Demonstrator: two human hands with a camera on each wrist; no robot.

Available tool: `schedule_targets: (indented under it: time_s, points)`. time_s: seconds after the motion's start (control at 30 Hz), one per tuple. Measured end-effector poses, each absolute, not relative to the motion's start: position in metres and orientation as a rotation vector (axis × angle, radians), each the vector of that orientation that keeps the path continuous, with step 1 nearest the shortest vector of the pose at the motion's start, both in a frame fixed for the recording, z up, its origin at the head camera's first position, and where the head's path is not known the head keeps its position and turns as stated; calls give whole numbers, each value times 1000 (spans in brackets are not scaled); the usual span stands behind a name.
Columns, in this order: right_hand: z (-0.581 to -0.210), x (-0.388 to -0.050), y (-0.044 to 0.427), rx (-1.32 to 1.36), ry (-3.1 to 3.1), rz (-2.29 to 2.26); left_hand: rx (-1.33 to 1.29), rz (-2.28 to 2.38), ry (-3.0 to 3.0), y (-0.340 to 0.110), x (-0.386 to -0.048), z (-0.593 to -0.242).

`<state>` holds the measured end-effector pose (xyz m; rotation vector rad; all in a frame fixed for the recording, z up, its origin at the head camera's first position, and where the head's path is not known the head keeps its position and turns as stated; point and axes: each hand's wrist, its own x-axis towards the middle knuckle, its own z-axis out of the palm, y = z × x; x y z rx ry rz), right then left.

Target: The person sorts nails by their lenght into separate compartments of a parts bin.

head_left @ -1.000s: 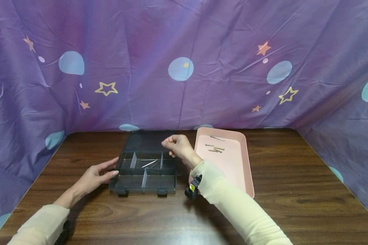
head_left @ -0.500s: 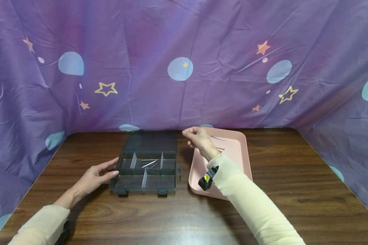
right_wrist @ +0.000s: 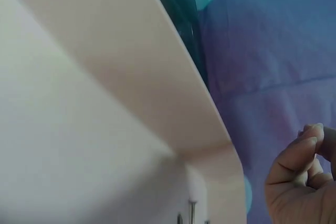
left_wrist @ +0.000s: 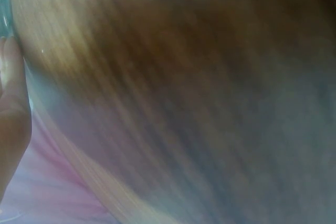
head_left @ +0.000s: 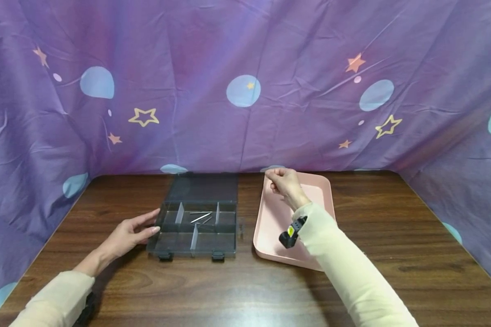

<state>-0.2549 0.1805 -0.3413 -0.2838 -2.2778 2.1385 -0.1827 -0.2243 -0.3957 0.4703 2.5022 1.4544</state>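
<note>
Where the brown wood-grain desk (head_left: 196, 290) comes nearest, two cream sleeves (head_left: 352, 263) reach in from its front edge, one at either side. Further in, left of the desk's middle, sits a see-through dark box (head_left: 182, 243) with two black catches (head_left: 166, 255) along its front. The left hand (head_left: 128, 232) rests against the box's left edge, fingers fairly straight, touching rather than clamping. Behind the box's front row, the middle compartment of the back row holds a few silvery nails (head_left: 201, 217), lying at angles between pale dividers (head_left: 180, 213).

To the right, apart from the box, is a pink tray (head_left: 268, 236). The right hand (head_left: 285, 184) has just moved from above the box to above the tray's far left corner, which puts it near the tray's nails (right_wrist: 192, 211) instead of the box. Its thumb and fingertips are together; nothing shows between them. The hand and sleeve hide much of the tray's far end from the head view; the right wrist view shows nails by the tray wall.

Towards the desk's back edge, the box's lid (head_left: 204, 187) lies folded open. Beyond hangs a purple curtain (head_left: 180, 91) with stars and blue circles.
</note>
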Motion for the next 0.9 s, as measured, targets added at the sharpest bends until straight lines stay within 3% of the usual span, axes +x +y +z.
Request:
schedule_targets:
  time_s: [0.9]
  points:
    - [-365,-260,248,-554,-2410,1815,473,1457,2504,-224,-182,-395]
